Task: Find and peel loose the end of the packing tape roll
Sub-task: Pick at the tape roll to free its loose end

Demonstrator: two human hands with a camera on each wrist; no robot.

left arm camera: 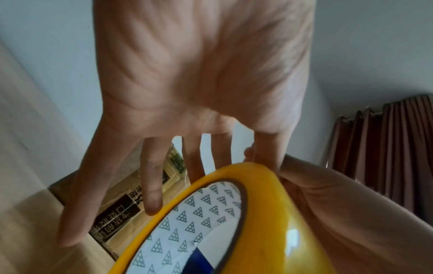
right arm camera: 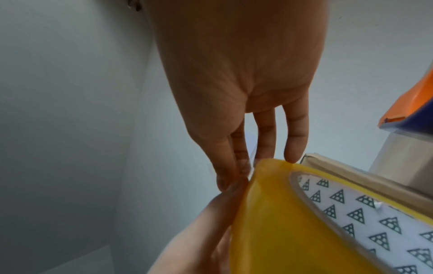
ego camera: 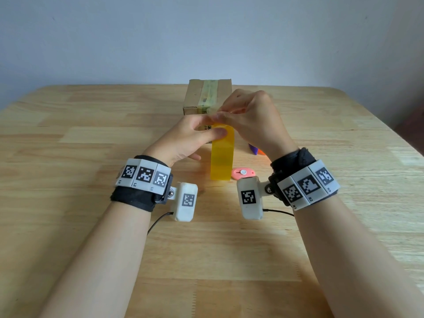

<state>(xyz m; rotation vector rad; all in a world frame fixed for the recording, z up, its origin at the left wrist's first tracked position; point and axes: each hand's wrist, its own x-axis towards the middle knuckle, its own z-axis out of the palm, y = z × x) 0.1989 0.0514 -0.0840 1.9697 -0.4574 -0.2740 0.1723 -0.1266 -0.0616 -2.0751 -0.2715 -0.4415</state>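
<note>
A yellow packing tape roll (ego camera: 222,157) stands on edge on the wooden table (ego camera: 91,157), between both hands. My left hand (ego camera: 206,130) grips its top, thumb across the near face and fingers (left arm camera: 153,202) against the flat side by the white triangle-printed core (left arm camera: 187,222). My right hand (ego camera: 221,115) arches over from the right, and its straight fingertips (right arm camera: 294,155) touch the roll's (right arm camera: 269,222) top outer surface. No loose tape end shows clearly, and hands hide the roll's top edge in the head view.
A taped cardboard box (ego camera: 207,97) stands just behind the roll. A small pink cutter (ego camera: 243,172) lies on the table to the roll's right. A purple and orange object (ego camera: 255,150) peeks out behind my right wrist. The table's right edge runs diagonally at far right.
</note>
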